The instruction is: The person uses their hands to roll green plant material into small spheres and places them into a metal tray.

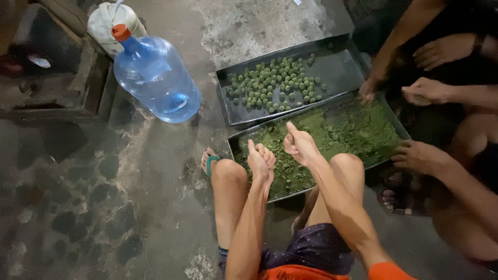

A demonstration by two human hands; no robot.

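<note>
Open floor [129, 207] is found to the left, bounded by the water jug [155, 78]. The near tray [236, 142] is hemmed by the wearer's knees [228, 173] and, on the right, by other people's hands [417, 155]. The far tray [337, 67] is clear on its right half.
</note>
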